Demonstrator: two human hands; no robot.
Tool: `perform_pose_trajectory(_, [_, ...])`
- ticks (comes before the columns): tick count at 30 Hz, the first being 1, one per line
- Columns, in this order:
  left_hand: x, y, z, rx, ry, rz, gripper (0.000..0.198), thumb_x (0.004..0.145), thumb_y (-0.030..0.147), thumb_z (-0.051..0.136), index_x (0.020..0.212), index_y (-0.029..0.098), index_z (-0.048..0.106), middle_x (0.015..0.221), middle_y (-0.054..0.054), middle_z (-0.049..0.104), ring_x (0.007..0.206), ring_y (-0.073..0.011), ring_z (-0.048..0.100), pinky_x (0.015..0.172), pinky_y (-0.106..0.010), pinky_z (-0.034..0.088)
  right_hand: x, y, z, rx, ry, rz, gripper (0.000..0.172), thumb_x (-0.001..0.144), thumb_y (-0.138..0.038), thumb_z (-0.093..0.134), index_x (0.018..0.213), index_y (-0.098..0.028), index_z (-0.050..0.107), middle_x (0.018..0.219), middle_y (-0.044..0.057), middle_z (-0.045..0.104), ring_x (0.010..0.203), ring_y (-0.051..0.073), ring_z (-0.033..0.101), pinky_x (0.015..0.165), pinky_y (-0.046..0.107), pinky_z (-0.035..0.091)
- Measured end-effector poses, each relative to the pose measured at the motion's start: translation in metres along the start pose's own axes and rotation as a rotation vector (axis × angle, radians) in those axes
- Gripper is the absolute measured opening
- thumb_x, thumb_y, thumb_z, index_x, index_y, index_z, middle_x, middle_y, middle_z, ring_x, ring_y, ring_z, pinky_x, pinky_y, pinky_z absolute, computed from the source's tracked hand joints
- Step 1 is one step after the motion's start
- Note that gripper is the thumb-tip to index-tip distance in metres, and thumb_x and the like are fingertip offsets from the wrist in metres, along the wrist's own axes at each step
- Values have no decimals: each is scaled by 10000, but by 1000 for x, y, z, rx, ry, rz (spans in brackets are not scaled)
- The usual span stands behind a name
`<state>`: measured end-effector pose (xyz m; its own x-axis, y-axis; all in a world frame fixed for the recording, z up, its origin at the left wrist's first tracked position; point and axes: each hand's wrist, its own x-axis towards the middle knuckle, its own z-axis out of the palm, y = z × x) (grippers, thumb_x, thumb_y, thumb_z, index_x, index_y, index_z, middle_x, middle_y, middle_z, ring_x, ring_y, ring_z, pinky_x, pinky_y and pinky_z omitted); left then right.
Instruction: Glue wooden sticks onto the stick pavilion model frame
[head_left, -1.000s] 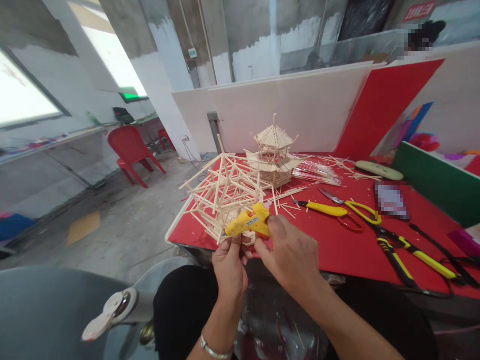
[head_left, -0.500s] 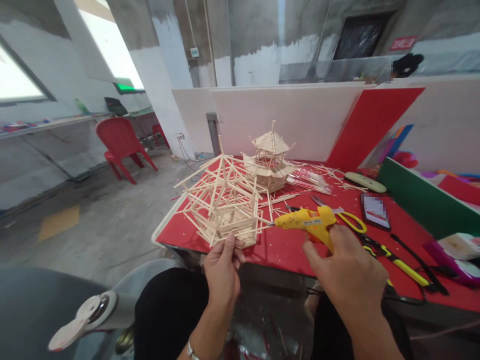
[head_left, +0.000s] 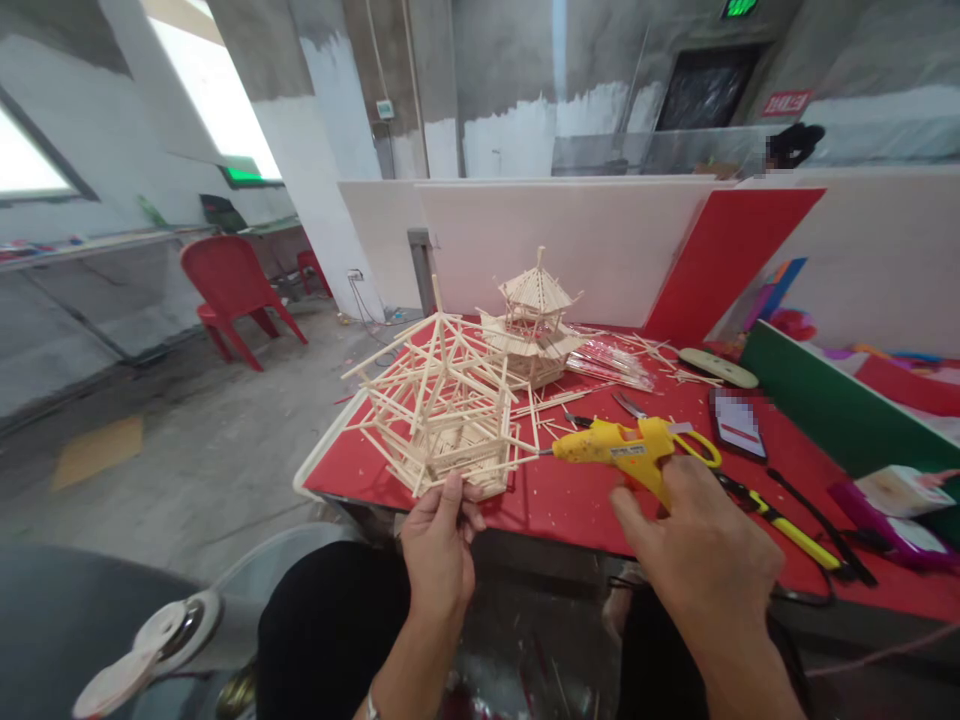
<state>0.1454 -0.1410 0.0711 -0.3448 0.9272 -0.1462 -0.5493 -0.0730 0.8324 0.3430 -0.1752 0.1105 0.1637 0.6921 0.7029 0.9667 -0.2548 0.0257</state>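
Two-handed: clasping a yellow glue gun (head_left: 615, 447) in the right hand (head_left: 697, 535), pinching a thin stick (head_left: 517, 463), aimed toward the nozzle (head_left: 546, 453), between fingertips of the left hand (head_left: 439, 545). Just past these, facing an open stick frame (head_left: 442, 372), then a roofed stick pagoda (head_left: 537, 292).

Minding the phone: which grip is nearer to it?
Right. The right grip is nearside and left of the phone; the left grip much farther left, at the stick model.

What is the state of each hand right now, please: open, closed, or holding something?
Left hand: closed, pinching a thin, pale wooden stick.
Right hand: closed, gripping a yellow plastic glue gun.
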Motion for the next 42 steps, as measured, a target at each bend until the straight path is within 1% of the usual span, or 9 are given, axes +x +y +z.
perform_pose_trajectory(6, [0, -1, -2, 16, 1, 16, 281, 660, 357, 806, 649, 109, 676, 625, -28, 669, 412, -54, 510, 395, -158, 317, 1, -1, 1, -10, -8, -45, 209, 868, -382, 554, 838, -178, 590, 725, -2, 589, 590, 126, 471, 514, 278, 193])
perform_pose_trajectory(12, [1, -2, -2, 14, 8, 21, 280, 661, 358, 805, 647, 110, 676, 619, -30, 668, 412, -56, 506, 392, -158, 310, 0, 1, 2, -23, 11, -51, 219, 851, -385, 574, 886, -169, 598, 755, -4, 615, 583, 124, 484, 509, 274, 207])
perform_pose_trajectory(18, [2, -1, -2, 19, 3, 15, 282, 657, 359, 806, 648, 109, 676, 619, -28, 666, 416, -60, 507, 393, -162, 320, 0, 3, 3, -14, 23, -56, 216, 842, -385, 587, 867, -171, 594, 744, -7, 616, 580, 126, 492, 510, 272, 211])
perform_pose_trajectory(25, [0, 0, -1, 21, 9, 14, 291, 646, 365, 813, 647, 111, 672, 620, -29, 665, 414, -62, 509, 392, -162, 321, 1, 2, 1, 15, 1, -50, 193, 862, -367, 569, 871, -177, 600, 725, 2, 604, 592, 135, 491, 516, 281, 188])
perform_pose_trajectory(34, [0, 0, -1, 24, 7, 21, 291, 653, 369, 809, 644, 112, 672, 622, -29, 665, 410, -58, 504, 387, -160, 305, 1, 6, 4, 12, 21, -62, 202, 859, -369, 564, 878, -171, 599, 729, 4, 603, 598, 137, 498, 517, 271, 208])
perform_pose_trajectory(38, [1, -1, -2, 32, 4, 27, 282, 659, 362, 805, 646, 113, 674, 618, -26, 662, 415, -58, 504, 391, -161, 312, -1, 6, 5, 8, 0, -51, 208, 857, -372, 561, 898, -173, 600, 730, 1, 599, 593, 135, 491, 516, 275, 199])
perform_pose_trajectory(42, [1, -2, -2, 40, 10, 32, 285, 664, 365, 801, 650, 112, 672, 619, -24, 659, 414, -55, 500, 391, -160, 312, -3, 4, 4, 21, -47, 1, 211, 831, -392, 582, 850, -181, 590, 740, -1, 597, 589, 132, 488, 510, 276, 182])
